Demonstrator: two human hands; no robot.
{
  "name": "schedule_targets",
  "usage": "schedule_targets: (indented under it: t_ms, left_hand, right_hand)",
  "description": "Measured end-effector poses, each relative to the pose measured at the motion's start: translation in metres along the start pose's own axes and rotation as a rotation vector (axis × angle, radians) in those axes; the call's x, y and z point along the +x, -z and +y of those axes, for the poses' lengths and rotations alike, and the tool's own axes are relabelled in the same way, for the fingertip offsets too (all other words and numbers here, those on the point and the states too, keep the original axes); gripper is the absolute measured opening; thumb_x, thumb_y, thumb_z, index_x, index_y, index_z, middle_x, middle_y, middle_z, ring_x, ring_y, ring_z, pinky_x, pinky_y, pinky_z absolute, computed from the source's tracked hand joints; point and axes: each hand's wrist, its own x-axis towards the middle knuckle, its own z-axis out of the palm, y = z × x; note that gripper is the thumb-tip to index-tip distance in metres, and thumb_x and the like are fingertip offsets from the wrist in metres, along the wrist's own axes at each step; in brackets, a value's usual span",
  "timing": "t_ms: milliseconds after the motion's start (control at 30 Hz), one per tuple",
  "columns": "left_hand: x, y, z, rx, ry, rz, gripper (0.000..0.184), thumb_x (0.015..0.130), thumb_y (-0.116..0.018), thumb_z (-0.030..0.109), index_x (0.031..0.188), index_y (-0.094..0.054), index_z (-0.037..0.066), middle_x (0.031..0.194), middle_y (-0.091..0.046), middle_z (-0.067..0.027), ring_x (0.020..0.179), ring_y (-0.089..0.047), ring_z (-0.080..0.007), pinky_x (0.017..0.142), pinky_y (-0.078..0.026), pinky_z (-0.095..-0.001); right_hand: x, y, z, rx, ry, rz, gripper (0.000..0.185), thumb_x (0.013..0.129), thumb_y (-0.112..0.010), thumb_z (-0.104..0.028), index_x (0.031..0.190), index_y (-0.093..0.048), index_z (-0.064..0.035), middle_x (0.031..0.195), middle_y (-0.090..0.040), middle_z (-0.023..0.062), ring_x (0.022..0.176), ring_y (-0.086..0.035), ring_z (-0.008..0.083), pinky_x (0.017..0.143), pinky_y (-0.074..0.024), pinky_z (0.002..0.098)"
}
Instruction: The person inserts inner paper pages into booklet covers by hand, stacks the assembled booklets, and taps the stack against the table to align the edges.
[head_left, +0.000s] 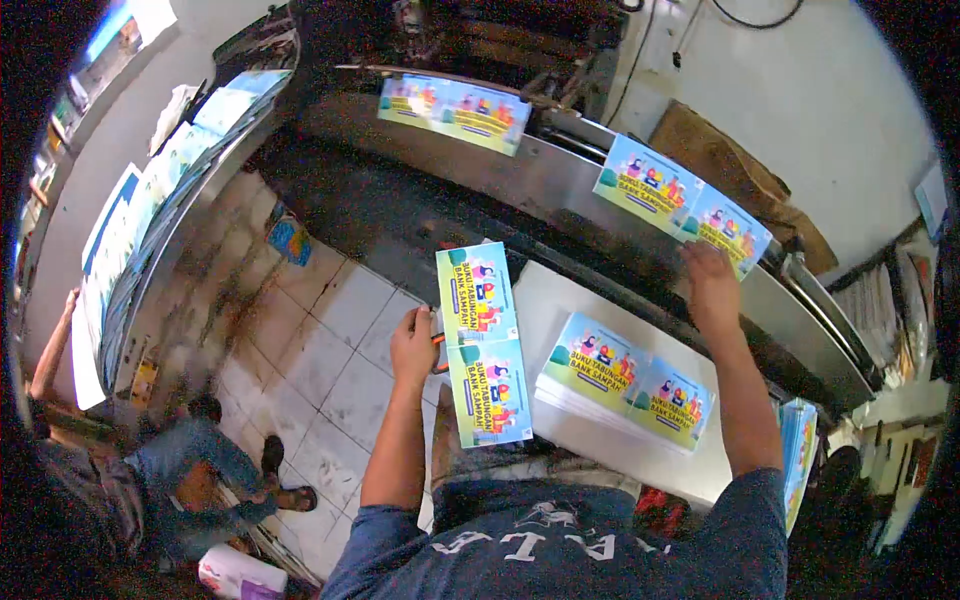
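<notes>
My left hand (pixel 412 345) is closed at the left edge of a printed cover sheet (pixel 484 350), which hangs upright in front of me with two "Buku Tabungan Bank Sampah" panels. An orange and black loop, like a handle, shows beside these fingers; its kind is unclear. My right hand (pixel 712 285) is at the lower edge of another cover sheet (pixel 650 185) along the metal rail, its fingers closed on that edge. Between my arms, a stack of matching sheets (pixel 600 365) lies on a white board (pixel 560 290). A further sheet (pixel 455 112) rests farther left on the rail.
A long, curved-looking metal rail (pixel 570 165) runs across the far side. At left, many sheets (pixel 190 150) line a bench, where another person (pixel 190 470) sits. Brown cardboard (pixel 720 150) leans by the wall. More printed sheets (pixel 797 450) stand near my right elbow.
</notes>
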Motion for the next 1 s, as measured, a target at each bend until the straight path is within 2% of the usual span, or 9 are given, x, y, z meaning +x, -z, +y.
schedule_targets:
  t_ms: [100,167,267,333,767,833,867,967,1000]
  left_hand:
    - [0.003,0.001,-0.004,0.02,0.0,-0.037,0.046,0.092,-0.05,0.038,0.106,-0.064,-0.003,0.091,-0.068,-0.0206,0.081,-0.065,-0.0258,0.071,-0.048,-0.035]
    - [0.006,0.0,-0.008,-0.028,0.035,-0.05,0.046,0.092,-0.05,0.038,0.106,-0.064,-0.004,0.092,-0.068,-0.0204,0.083,-0.065,-0.0258,0.072,-0.048,-0.0346]
    - [0.01,-0.006,-0.026,-0.087,0.043,-0.05,0.047,0.092,-0.05,0.038,0.107,-0.063,-0.005,0.094,-0.068,-0.0199,0.084,-0.065,-0.0254,0.073,-0.048,-0.0343]
    - [0.008,-0.008,-0.022,-0.096,0.011,-0.036,0.047,0.093,-0.05,0.038,0.107,-0.063,-0.005,0.094,-0.068,-0.0197,0.084,-0.065,-0.0252,0.073,-0.048,-0.0342]
    - [0.0,0.003,0.006,-0.02,0.071,-0.033,0.046,0.093,-0.052,0.036,0.107,-0.063,-0.007,0.09,-0.068,-0.0171,0.079,-0.063,-0.0196,0.069,-0.048,-0.0328]
    - [0.001,0.002,0.002,-0.031,0.039,-0.026,0.046,0.093,-0.052,0.036,0.106,-0.064,-0.007,0.088,-0.068,-0.0164,0.078,-0.063,-0.0191,0.068,-0.047,-0.0327]
    - [0.0,0.002,0.005,-0.068,0.07,-0.032,0.047,0.093,-0.053,0.037,0.105,-0.064,-0.007,0.088,-0.068,-0.0164,0.078,-0.063,-0.0192,0.069,-0.047,-0.0328]
    - [-0.002,0.003,0.011,-0.087,0.074,-0.032,0.047,0.093,-0.053,0.038,0.103,-0.064,-0.007,0.086,-0.068,-0.0161,0.076,-0.063,-0.0192,0.069,-0.047,-0.033]
    - [-0.003,0.004,0.011,-0.068,0.05,-0.024,0.047,0.092,-0.053,0.038,0.102,-0.064,-0.007,0.086,-0.068,-0.016,0.076,-0.062,-0.0192,0.069,-0.047,-0.0332]
  right_hand:
    - [-0.041,0.0,-0.019,0.27,-0.128,-0.139,0.04,0.076,-0.069,-0.01,0.115,-0.06,-0.0051,0.123,-0.057,0.0141,0.117,-0.051,0.034,0.102,-0.0403,0.043]
    - [-0.08,0.016,-0.046,0.427,-0.237,-0.43,0.045,0.078,-0.071,-0.019,0.119,-0.059,-0.0051,0.133,-0.05,0.0147,0.122,-0.049,0.0338,0.102,-0.0399,0.0431]
    - [-0.129,0.048,-0.082,0.451,-0.1,-0.502,0.056,0.079,-0.071,-0.033,0.125,-0.056,-0.0057,0.14,-0.045,0.0153,0.128,-0.043,0.0336,0.104,-0.0387,0.0434]
    - [-0.152,0.055,-0.091,0.411,-0.034,-0.656,0.067,0.079,-0.067,-0.04,0.133,-0.046,-0.0044,0.14,-0.042,0.0214,0.133,-0.036,0.0397,0.109,-0.0307,0.0483]
    - [-0.172,0.051,-0.096,0.354,-0.12,-0.485,0.073,0.069,-0.076,-0.046,0.123,-0.053,-0.0025,0.138,-0.046,0.0153,0.128,-0.042,0.0359,0.103,-0.0384,0.0442]
    - [-0.163,0.053,-0.088,0.34,-0.136,-0.664,0.092,0.065,-0.071,-0.062,0.131,-0.046,-0.0031,0.138,-0.046,0.014,0.126,-0.043,0.034,0.103,-0.0359,0.0465]
    - [-0.159,0.052,-0.082,0.338,-0.135,-0.664,0.092,0.065,-0.071,-0.062,0.131,-0.046,-0.0031,0.138,-0.046,0.014,0.126,-0.043,0.034,0.103,-0.0359,0.0465]
    - [-0.154,0.048,-0.072,0.511,-0.177,-0.74,0.1,0.055,-0.074,-0.067,0.128,-0.049,-0.0027,0.133,-0.048,0.0153,0.121,-0.045,0.035,0.102,-0.0354,0.0465]
    - [-0.155,0.046,-0.073,0.499,-0.167,-0.673,0.097,0.048,-0.081,-0.057,0.123,-0.052,-0.0024,0.131,-0.048,0.0151,0.12,-0.045,0.0349,0.103,-0.0353,0.0448]
